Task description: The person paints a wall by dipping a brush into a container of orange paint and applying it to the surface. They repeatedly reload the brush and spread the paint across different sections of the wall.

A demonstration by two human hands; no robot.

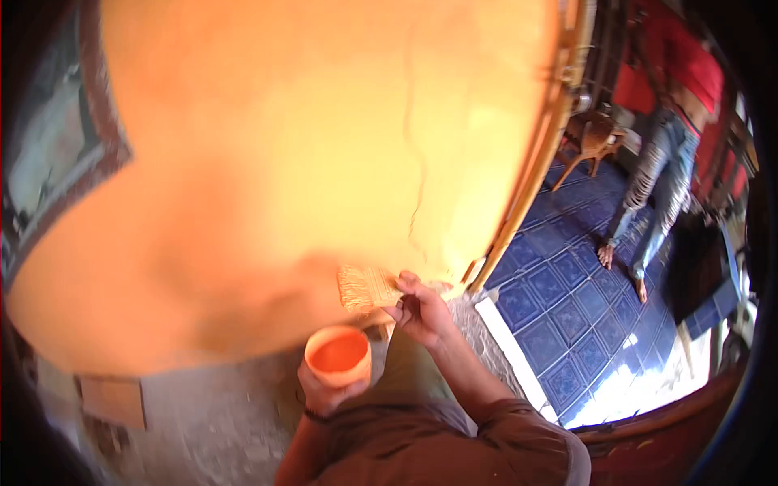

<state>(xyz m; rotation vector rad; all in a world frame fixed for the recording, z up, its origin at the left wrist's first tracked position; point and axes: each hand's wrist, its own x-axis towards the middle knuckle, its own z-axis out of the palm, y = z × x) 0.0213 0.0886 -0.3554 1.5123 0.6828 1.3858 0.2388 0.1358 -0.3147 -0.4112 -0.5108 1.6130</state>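
My left hand [326, 392] is wrapped round a cup of orange paint [354, 375], low in front of my body. In my right hand [423, 312] is a wide paintbrush [366, 287], its paint-coated bristles pointing left. The brush is a little above and to the right of the cup, and overlaps the lower part of the orange wall [284, 162] in this view. A thin crack line runs down that wall above my right hand.
A doorway frame [531, 178] borders the wall on the right. Beyond it, a person in ripped jeans [660, 174] stands on blue floor tiles [567, 283] near a wooden chair [598, 134]. A window-like opening [49, 121] is at the upper left. A flat brown board [112, 402] lies at lower left.
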